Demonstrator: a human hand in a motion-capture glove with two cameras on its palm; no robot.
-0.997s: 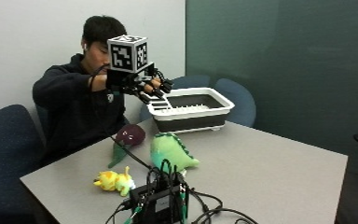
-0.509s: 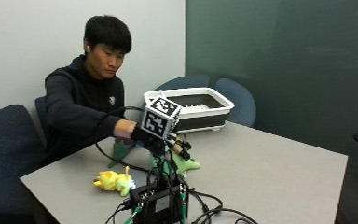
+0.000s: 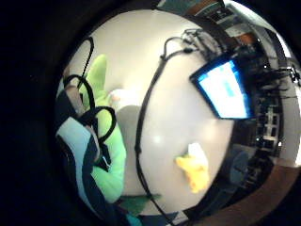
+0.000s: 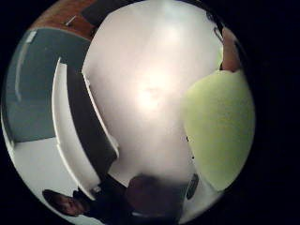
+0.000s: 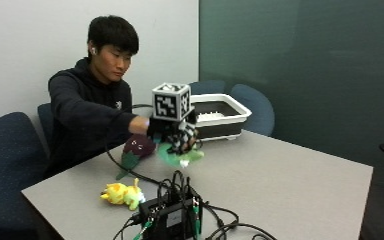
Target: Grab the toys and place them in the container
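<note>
The person is sitting at the grey counter (image 5: 292, 175), and the gloved right hand (image 5: 176, 135) is curling its fingers round the green toy (image 5: 182, 156), holding it just above the counter in front of the white container (image 5: 213, 117). In the palm views the green toy is lying close against the palm. A purple toy (image 5: 139, 146) is lying just beside the hand, and a yellow toy (image 5: 121, 194) is lying nearer the counter's front edge, beside a black box (image 5: 172, 217) with cables.
</note>
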